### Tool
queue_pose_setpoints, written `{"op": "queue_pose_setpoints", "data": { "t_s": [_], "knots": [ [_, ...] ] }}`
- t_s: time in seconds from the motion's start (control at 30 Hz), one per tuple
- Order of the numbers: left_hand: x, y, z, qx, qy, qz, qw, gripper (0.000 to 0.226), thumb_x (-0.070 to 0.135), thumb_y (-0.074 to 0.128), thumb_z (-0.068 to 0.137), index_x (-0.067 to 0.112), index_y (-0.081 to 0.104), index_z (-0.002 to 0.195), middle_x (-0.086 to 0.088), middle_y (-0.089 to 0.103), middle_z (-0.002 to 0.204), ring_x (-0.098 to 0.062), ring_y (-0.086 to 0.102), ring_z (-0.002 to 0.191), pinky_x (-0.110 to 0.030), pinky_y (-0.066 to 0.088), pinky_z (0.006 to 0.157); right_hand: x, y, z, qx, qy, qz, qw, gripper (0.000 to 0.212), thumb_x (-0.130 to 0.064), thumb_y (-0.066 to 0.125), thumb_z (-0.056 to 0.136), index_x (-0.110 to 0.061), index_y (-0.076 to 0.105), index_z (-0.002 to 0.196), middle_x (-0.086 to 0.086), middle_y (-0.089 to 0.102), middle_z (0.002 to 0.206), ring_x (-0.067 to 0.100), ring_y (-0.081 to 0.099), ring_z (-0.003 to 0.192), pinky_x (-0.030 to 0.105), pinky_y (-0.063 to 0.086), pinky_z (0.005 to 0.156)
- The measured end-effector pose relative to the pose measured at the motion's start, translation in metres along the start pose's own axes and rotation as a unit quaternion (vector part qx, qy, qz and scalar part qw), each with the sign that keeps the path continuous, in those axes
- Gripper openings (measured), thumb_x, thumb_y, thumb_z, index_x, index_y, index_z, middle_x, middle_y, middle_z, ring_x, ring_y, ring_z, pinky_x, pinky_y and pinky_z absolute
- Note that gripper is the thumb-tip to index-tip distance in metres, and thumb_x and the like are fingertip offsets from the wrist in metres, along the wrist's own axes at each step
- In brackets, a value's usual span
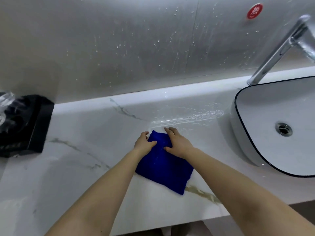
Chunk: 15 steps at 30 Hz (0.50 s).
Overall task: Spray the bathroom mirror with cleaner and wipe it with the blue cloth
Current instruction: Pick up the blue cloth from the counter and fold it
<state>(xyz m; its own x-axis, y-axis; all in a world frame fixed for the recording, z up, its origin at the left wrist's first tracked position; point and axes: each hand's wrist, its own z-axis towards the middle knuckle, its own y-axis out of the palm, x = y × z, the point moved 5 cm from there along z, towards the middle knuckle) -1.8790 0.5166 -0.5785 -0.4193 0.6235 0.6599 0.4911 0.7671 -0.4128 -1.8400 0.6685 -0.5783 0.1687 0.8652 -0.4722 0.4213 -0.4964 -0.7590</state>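
1. Cloth. I see the blue cloth (163, 169) lying folded on the marble counter (85, 167), just below the centre of my view. Its long axis runs from 11 o'clock to 5 o'clock.

2. Left hand (144, 142). It sits on the 11 o'clock corner of the cloth. The thumb lies across the top of the fabric and the fingers curl at the edge, so this hand grips the cloth.

3. Right hand (178, 142). It rests on the 12 o'clock end of the cloth, palm down. The fingers are fairly straight and reach past the far edge. The thumb lies on the fabric, so this hand presses and does not grip.

4. Mirror (136, 40). It stands at 12 o'clock from the cloth, behind the counter ledge. Droplets and run marks cover it.

5. Surroundings.
- A wet patch (187, 116) lies on the counter at 1 o'clock from the cloth, just beyond the right fingertips.
- The sink (255, 103) sits at 3 o'clock, with the tap (276, 53) at 2 o'clock behind it.
- A red sticker (254, 11) is on the mirror above the tap.
- A black box (34, 126) stands at 9 o'clock, well apart from the cloth.
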Motion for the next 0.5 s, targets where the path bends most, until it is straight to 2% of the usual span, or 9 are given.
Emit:
{"op": "queue_pose_setpoints", "data": {
  "t_s": [0.13, 0.2, 0.27, 0.37, 0.5],
  "knots": [
    [0.004, -0.002, 0.009, -0.034, -0.024, -0.038, 0.998, 0.060, 0.020, 0.062, 0.088, 0.008, 0.036, 0.140, -0.011, 0.052, 0.132, -0.027, 0.056, 0.111, -0.036, 0.048, 0.092, -0.003, 0.002, 0.006, -0.003, 0.047, -0.011, 0.999, 0.085, -0.038, 0.061, 0.086, -0.027, 0.008, 0.151, 0.002, 0.030, 0.152, 0.027, 0.036, 0.133, 0.046, 0.039, 0.103],
    [0.007, 0.000, 0.012, -0.065, -0.034, -0.048, 0.996, 0.045, 0.017, 0.063, 0.086, 0.003, 0.052, 0.127, -0.014, 0.062, 0.117, -0.027, 0.062, 0.099, -0.037, 0.052, 0.087, -0.005, 0.002, 0.007, 0.003, 0.070, -0.011, 0.997, 0.083, -0.037, 0.062, 0.085, -0.026, 0.012, 0.151, 0.004, 0.037, 0.147, 0.028, 0.036, 0.132, 0.047, 0.038, 0.102],
    [0.011, 0.000, 0.012, -0.081, -0.028, -0.035, 0.996, 0.029, 0.014, 0.064, 0.083, 0.003, 0.063, 0.111, -0.016, 0.066, 0.106, -0.028, 0.065, 0.091, -0.037, 0.054, 0.083, -0.006, 0.002, 0.008, 0.002, 0.090, -0.016, 0.996, 0.074, -0.036, 0.062, 0.085, -0.023, 0.025, 0.147, 0.006, 0.044, 0.140, 0.028, 0.037, 0.129, 0.046, 0.037, 0.100],
    [0.016, -0.003, 0.013, -0.079, 0.012, 0.003, 0.997, 0.021, 0.011, 0.065, 0.083, 0.006, 0.065, 0.103, -0.014, 0.067, 0.103, -0.027, 0.064, 0.092, -0.036, 0.053, 0.082, -0.009, -0.001, 0.007, 0.013, 0.095, -0.034, 0.995, 0.049, -0.035, 0.060, 0.085, -0.020, 0.050, 0.130, 0.006, 0.050, 0.128, 0.028, 0.036, 0.123, 0.043, 0.034, 0.097],
    [0.020, -0.009, 0.008, -0.110, 0.055, 0.055, 0.991, 0.021, 0.013, 0.063, 0.086, 0.006, 0.064, 0.106, -0.011, 0.066, 0.106, -0.025, 0.063, 0.097, -0.034, 0.050, 0.086, -0.010, -0.002, 0.005, -0.008, 0.087, -0.001, 0.996, 0.040, -0.033, 0.060, 0.083, -0.021, 0.055, 0.120, 0.008, 0.055, 0.119, 0.027, 0.041, 0.118, 0.041, 0.038, 0.095]
  ]
}}
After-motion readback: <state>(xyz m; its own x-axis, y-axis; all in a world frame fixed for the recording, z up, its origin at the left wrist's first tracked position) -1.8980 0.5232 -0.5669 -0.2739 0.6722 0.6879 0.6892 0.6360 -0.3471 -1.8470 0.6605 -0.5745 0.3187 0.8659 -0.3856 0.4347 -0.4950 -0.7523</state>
